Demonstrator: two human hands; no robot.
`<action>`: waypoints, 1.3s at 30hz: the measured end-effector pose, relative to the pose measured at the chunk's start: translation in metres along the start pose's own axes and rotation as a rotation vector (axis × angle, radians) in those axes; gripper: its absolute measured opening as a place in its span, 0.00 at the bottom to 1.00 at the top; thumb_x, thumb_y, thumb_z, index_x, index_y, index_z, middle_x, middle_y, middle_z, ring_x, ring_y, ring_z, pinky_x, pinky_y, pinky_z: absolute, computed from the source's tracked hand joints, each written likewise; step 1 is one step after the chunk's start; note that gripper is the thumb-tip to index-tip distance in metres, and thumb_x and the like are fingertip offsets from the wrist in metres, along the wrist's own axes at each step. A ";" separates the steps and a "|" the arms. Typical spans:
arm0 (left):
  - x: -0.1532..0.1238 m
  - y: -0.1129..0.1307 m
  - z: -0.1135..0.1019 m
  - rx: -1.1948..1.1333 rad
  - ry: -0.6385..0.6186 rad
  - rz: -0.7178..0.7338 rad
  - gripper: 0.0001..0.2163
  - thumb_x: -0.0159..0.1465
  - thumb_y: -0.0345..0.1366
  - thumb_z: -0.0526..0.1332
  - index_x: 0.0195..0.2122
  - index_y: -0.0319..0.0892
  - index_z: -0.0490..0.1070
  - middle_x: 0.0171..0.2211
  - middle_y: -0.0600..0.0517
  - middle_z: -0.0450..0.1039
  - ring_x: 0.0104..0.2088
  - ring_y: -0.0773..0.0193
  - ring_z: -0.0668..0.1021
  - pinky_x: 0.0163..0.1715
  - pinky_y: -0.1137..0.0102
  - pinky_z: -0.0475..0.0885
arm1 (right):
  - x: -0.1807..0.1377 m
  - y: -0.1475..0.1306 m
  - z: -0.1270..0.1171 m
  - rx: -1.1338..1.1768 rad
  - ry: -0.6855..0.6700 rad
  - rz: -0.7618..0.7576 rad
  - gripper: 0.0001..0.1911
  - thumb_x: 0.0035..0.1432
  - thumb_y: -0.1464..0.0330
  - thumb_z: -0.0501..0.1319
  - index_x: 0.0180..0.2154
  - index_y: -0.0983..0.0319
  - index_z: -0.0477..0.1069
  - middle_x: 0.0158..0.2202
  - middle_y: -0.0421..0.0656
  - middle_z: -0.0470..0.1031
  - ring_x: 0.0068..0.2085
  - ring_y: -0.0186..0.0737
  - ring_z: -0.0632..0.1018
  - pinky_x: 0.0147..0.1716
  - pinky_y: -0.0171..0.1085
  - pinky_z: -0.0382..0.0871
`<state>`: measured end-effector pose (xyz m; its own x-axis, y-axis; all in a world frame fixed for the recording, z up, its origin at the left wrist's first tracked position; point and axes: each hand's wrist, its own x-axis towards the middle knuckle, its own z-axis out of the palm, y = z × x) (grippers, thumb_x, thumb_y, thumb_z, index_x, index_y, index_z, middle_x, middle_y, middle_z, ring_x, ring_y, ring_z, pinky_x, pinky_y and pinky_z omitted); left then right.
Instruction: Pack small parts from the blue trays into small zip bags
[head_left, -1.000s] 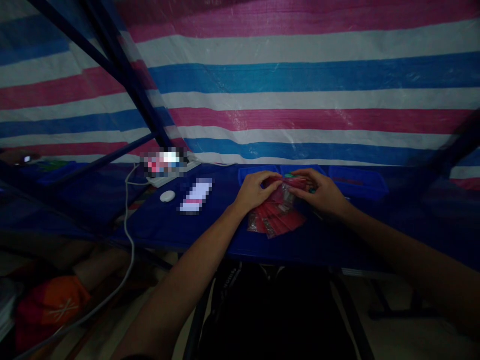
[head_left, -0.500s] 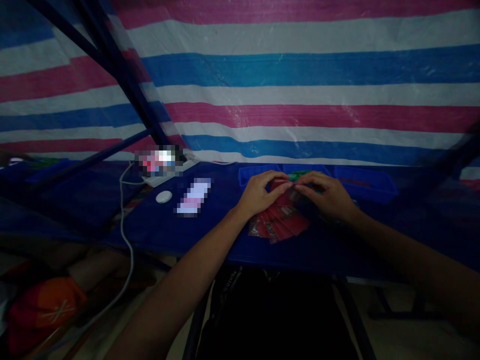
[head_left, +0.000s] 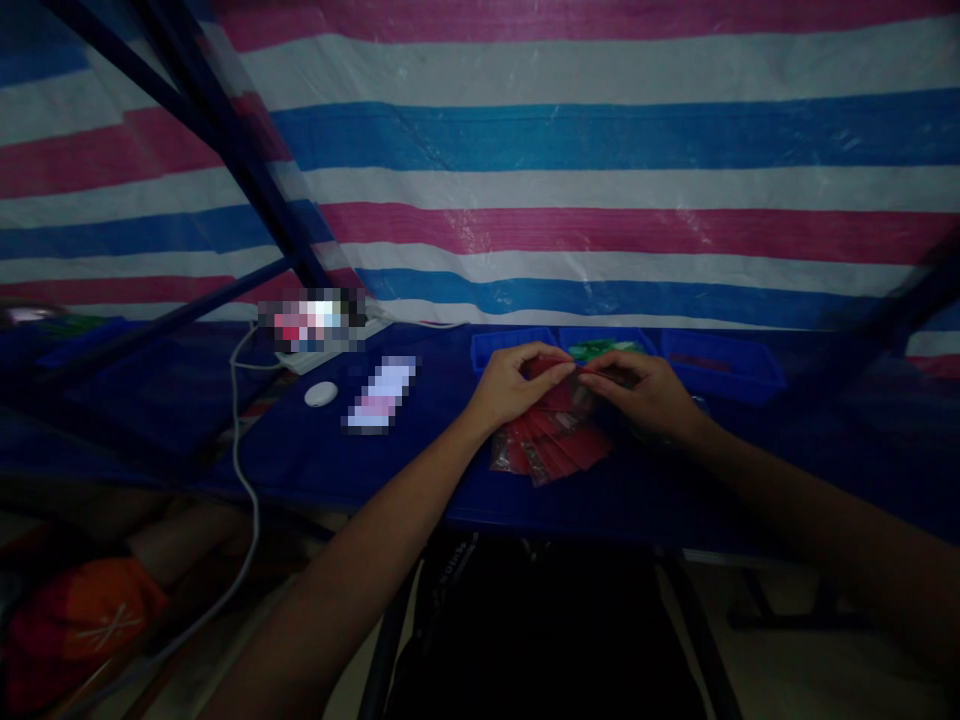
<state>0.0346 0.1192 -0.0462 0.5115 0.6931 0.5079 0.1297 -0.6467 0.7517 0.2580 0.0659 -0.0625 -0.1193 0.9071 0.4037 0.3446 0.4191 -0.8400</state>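
Blue table (head_left: pixel 315 450), three trays (head_left: pixel 750 372); two hands (head_left: pixel 510 387) pinch red packets (head_left: pixel 559 440).

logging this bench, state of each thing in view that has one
red packets, fanned out
left hand, pinching packets
right hand, pinching packets' edge
middle blue bin, green items inside
right blue bin, something reddish inside
left blue bin, contents unclear
phone, screen lit
white cable, hanging slack
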 end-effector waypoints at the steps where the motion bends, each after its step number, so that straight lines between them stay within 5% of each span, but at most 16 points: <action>1: 0.000 -0.001 0.000 -0.023 -0.009 -0.008 0.11 0.68 0.45 0.65 0.45 0.44 0.79 0.42 0.48 0.83 0.41 0.60 0.83 0.43 0.62 0.79 | 0.000 0.001 0.000 0.029 0.015 0.012 0.16 0.59 0.53 0.68 0.41 0.57 0.78 0.39 0.45 0.83 0.39 0.47 0.83 0.40 0.47 0.79; 8: 0.001 -0.008 0.001 -0.027 0.012 0.007 0.13 0.69 0.44 0.64 0.50 0.43 0.76 0.45 0.46 0.81 0.43 0.59 0.83 0.45 0.61 0.79 | 0.001 -0.001 0.002 0.155 -0.002 0.057 0.17 0.55 0.53 0.72 0.39 0.57 0.76 0.39 0.44 0.82 0.40 0.46 0.83 0.40 0.46 0.80; 12: 0.001 -0.003 0.000 0.161 0.125 0.140 0.20 0.68 0.42 0.66 0.58 0.44 0.70 0.54 0.44 0.76 0.51 0.56 0.79 0.50 0.60 0.78 | 0.003 -0.001 0.002 0.180 0.144 0.079 0.18 0.56 0.53 0.70 0.40 0.56 0.71 0.34 0.42 0.79 0.30 0.42 0.79 0.27 0.41 0.76; 15: -0.001 0.004 -0.002 0.316 0.174 0.275 0.16 0.68 0.41 0.65 0.55 0.46 0.73 0.55 0.45 0.72 0.56 0.56 0.75 0.55 0.58 0.74 | 0.003 0.001 0.003 0.174 0.205 0.072 0.17 0.58 0.52 0.68 0.39 0.54 0.67 0.29 0.40 0.75 0.23 0.38 0.75 0.19 0.39 0.69; 21: -0.007 0.010 0.002 0.329 0.011 0.317 0.21 0.65 0.45 0.68 0.57 0.47 0.73 0.54 0.44 0.72 0.56 0.54 0.75 0.57 0.55 0.73 | -0.002 -0.005 0.010 0.188 0.164 0.074 0.16 0.60 0.53 0.67 0.41 0.54 0.65 0.30 0.39 0.74 0.23 0.38 0.74 0.19 0.39 0.69; 24: -0.010 0.011 0.008 0.309 -0.053 0.313 0.28 0.61 0.46 0.71 0.60 0.45 0.69 0.56 0.43 0.72 0.57 0.52 0.75 0.58 0.54 0.72 | -0.006 -0.016 0.012 0.228 0.094 0.075 0.17 0.60 0.53 0.67 0.42 0.54 0.66 0.34 0.41 0.77 0.28 0.40 0.78 0.24 0.39 0.74; 29: -0.010 0.005 0.010 0.312 0.001 0.228 0.17 0.67 0.32 0.63 0.57 0.44 0.71 0.50 0.46 0.77 0.50 0.55 0.79 0.53 0.56 0.75 | -0.008 -0.026 0.011 0.274 -0.005 -0.001 0.16 0.64 0.53 0.63 0.47 0.56 0.70 0.45 0.47 0.79 0.44 0.46 0.81 0.34 0.42 0.80; 35: -0.007 0.000 0.003 0.124 0.100 0.037 0.14 0.69 0.34 0.62 0.55 0.43 0.71 0.49 0.47 0.79 0.46 0.57 0.81 0.49 0.59 0.77 | 0.000 -0.009 0.008 0.112 0.229 0.004 0.21 0.60 0.54 0.68 0.50 0.56 0.70 0.49 0.49 0.77 0.48 0.48 0.80 0.36 0.41 0.80; 39: -0.007 -0.001 0.003 -0.128 0.007 -0.038 0.19 0.69 0.38 0.63 0.60 0.44 0.67 0.48 0.46 0.78 0.43 0.58 0.82 0.44 0.62 0.78 | 0.002 -0.005 0.011 0.168 0.199 -0.011 0.29 0.57 0.55 0.71 0.57 0.54 0.68 0.57 0.49 0.74 0.56 0.51 0.77 0.46 0.45 0.80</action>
<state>0.0334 0.1147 -0.0517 0.5019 0.7187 0.4812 0.0391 -0.5747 0.8174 0.2462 0.0657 -0.0615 0.0688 0.8840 0.4624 0.1832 0.4444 -0.8769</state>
